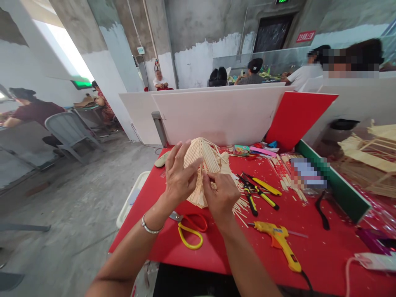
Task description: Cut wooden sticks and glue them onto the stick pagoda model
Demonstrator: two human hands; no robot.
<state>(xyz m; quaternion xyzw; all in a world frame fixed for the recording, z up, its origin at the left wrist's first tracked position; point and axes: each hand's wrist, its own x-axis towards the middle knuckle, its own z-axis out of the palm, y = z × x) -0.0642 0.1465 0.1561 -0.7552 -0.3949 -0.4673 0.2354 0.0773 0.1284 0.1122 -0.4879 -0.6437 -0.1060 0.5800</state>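
"Where's the stick model (209, 160)?"

"Twelve o'clock. Its sloped faces look largely built; loose sticks (242, 211) at its four o'clock lie unused."

"Hands?"

"Left hand (181, 177) open, seemingly empty; right hand (224, 192) curled at the model, I can't tell what's gripped."

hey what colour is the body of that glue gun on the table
Yellow; the glue gun shows in the head view.

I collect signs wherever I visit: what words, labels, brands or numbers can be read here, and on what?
None can be read for certain.
Red sign: white characters, too small and blurred.
Green sign: cut off, too small.
Green packet: any print too small.
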